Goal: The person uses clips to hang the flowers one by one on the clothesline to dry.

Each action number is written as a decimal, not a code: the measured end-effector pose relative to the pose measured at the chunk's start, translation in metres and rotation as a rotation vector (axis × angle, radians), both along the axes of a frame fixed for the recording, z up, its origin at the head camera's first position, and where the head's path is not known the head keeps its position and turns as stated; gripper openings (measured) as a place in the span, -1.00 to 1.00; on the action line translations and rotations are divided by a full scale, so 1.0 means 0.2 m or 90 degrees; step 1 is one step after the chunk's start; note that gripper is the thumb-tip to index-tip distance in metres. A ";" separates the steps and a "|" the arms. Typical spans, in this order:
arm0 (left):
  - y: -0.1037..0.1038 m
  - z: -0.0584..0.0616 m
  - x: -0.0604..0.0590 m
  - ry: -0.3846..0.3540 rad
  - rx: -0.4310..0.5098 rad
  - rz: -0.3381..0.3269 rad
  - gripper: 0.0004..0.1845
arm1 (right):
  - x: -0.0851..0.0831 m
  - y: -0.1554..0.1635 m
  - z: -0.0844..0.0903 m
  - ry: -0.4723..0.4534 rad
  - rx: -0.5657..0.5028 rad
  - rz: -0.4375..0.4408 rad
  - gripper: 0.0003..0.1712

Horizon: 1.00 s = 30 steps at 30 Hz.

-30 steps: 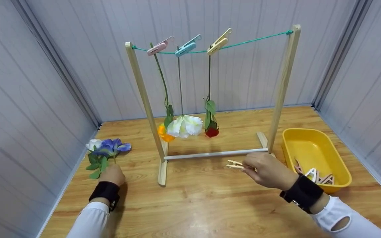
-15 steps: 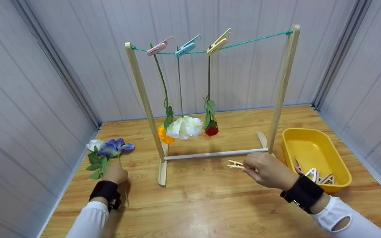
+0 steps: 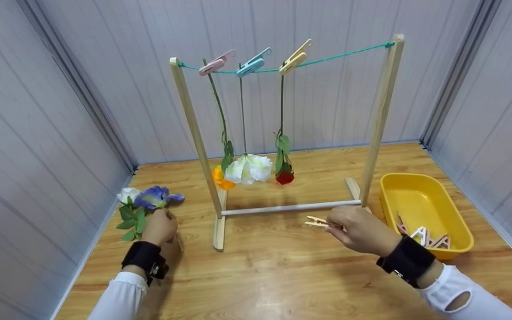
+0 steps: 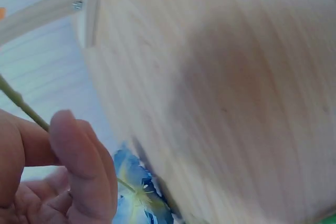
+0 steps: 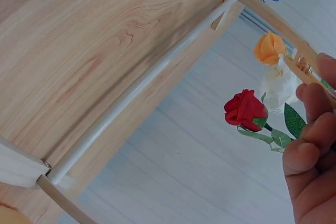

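**Flower in one hand, peg in the other**

My left hand (image 3: 160, 226) pinches the blue flower (image 3: 156, 198) by its stem, left of the wooden rack (image 3: 289, 207). My right hand (image 3: 362, 231) pinches a wooden clothespin (image 3: 317, 221) just before the rack's bottom rail, above the bench (image 3: 274, 275).

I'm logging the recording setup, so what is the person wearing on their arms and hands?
Both hands are bare, with no gloves. Each wrist carries a wide black band: on the left hand side it shows a small metal fitting, and on the right hand side it looks plain. Both arms wear white long sleeves; the right sleeve has an oval opening near the cuff.
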<state>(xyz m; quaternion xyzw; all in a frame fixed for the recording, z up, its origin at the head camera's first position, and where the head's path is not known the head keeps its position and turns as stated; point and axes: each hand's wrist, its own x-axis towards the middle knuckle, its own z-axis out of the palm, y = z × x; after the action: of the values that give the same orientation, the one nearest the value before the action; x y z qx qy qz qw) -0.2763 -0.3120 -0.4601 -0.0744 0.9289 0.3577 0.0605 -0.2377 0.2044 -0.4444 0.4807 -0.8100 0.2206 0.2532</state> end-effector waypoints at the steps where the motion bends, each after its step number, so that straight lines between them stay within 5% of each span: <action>1: 0.01 0.01 0.00 0.009 0.011 0.000 -0.66 | 0.00 0.00 0.00 0.000 -0.001 0.000 -0.69; 9: 0.07 0.07 0.03 0.093 0.120 -0.045 -0.60 | 0.00 0.00 -0.01 0.020 -0.001 -0.008 -0.69; 20: 0.19 0.16 0.05 0.446 -0.163 -0.074 -0.72 | -0.01 0.02 0.01 0.009 0.007 -0.014 -0.73; 30: 0.34 0.26 0.08 0.610 -0.159 -0.096 -0.78 | -0.03 0.02 0.09 0.024 0.002 -0.012 -0.74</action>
<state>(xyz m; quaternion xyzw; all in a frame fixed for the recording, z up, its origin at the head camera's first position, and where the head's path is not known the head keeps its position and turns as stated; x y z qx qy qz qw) -0.2594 -0.2442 -0.4078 0.1591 0.8909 0.2324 -0.3564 -0.2429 0.2085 -0.4267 0.4777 -0.8097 0.2080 0.2699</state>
